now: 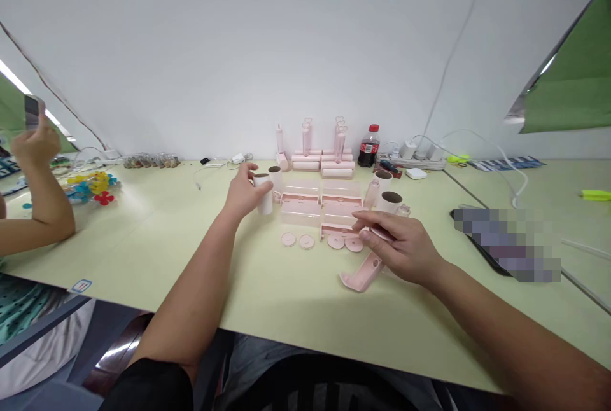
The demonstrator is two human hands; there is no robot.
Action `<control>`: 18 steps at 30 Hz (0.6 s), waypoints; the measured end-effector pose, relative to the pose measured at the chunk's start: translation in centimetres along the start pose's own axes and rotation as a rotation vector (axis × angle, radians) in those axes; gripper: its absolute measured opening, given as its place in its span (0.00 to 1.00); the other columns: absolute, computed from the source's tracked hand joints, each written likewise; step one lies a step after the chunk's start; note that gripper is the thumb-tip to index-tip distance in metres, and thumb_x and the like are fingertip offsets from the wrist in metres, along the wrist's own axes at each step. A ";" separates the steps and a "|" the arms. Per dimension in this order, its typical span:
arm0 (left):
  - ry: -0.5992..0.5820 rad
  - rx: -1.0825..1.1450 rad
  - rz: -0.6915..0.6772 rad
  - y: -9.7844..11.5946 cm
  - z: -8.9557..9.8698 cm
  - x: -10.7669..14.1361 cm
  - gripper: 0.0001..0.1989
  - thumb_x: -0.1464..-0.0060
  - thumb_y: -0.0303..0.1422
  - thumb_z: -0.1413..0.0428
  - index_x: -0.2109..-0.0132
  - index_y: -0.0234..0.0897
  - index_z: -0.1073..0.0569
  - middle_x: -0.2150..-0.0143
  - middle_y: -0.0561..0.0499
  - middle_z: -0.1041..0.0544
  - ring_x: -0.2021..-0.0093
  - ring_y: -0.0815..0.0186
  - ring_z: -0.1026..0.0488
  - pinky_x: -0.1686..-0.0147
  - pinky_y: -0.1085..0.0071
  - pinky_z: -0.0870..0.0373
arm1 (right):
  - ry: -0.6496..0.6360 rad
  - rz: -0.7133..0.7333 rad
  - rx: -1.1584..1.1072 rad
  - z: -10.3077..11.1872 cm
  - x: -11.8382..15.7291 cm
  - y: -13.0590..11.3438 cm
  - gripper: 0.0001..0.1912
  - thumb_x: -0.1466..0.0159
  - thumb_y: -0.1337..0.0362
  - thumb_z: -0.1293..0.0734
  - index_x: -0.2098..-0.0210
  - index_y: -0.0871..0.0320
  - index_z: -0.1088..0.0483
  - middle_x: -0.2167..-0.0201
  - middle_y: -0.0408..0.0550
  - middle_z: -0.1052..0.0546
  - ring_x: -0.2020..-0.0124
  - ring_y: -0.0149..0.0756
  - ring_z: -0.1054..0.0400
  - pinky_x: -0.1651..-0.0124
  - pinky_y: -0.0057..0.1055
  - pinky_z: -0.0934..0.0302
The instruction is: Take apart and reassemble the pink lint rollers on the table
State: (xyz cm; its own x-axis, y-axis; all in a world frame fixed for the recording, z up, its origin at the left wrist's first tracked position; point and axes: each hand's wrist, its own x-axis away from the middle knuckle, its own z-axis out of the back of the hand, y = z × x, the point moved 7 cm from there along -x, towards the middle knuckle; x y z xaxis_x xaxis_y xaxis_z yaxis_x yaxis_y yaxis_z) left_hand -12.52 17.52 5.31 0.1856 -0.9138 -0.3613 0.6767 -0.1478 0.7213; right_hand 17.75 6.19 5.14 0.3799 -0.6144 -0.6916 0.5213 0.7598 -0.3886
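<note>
My left hand (244, 191) is closed around a white sticky-paper roll (265, 202), which stands upright with its brown cardboard core facing up. My right hand (403, 242) is curled over a long pale pink lint-roller casing (363, 272), thumb on the near side and fingers across it. The casing's curved end sticks out toward the left; its other end is mostly under the hand. Just beyond lie pink casings with clear covers (300, 207). Flat pink discs (306, 242) lie left of the right hand. Another white roll (391, 201) stands behind that hand.
Pink lint rollers (337, 164) and slim pink handles (306, 137) are grouped by the wall. A cola bottle (369, 146) stands beside a power strip (405, 161). A dark, blurred-out device (501, 245) lies right. At left, a person's arm (35, 207) rests near colourful flower-shaped pieces (93, 186).
</note>
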 end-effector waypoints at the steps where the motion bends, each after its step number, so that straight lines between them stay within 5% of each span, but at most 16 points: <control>1: -0.057 -0.073 0.013 -0.1 -0.7 0.2 0.27 0.54 0.41 0.41 0.47 0.42 0.37 0.57 0.49 0.29 0.62 0.62 0.28 0.64 0.68 0.34 | -0.002 0.001 0.002 0.0 0.0 0.0 0.13 0.34 0.62 0.37 0.51 0.55 0.28 0.66 0.47 0.18 0.67 0.36 0.23 0.65 0.30 0.31; 6: -0.156 -0.228 0.024 0.0 -2.4 0.8 0.27 0.52 0.40 0.42 0.45 0.42 0.38 0.51 0.45 0.28 0.55 0.57 0.27 0.62 0.67 0.34 | 0.012 0.030 0.008 0.2 0.0 -0.2 0.12 0.34 0.64 0.37 0.51 0.55 0.29 0.66 0.46 0.19 0.67 0.34 0.24 0.64 0.29 0.31; 18: -0.126 -0.310 0.083 -0.7 -1.9 0.4 0.33 0.51 0.42 0.41 0.39 0.42 0.40 0.48 0.42 0.28 0.51 0.54 0.28 0.60 0.64 0.34 | 0.006 0.024 -0.002 0.1 0.0 -0.1 0.13 0.34 0.64 0.36 0.51 0.56 0.28 0.65 0.48 0.18 0.65 0.36 0.23 0.63 0.29 0.30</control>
State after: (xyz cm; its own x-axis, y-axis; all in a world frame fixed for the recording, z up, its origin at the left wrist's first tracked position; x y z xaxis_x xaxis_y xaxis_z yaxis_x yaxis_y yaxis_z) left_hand -11.55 17.96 3.55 0.1722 -0.9604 -0.2190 0.8508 0.0330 0.5245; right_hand 17.74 6.05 5.24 0.3873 -0.5950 -0.7043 0.5104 0.7745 -0.3737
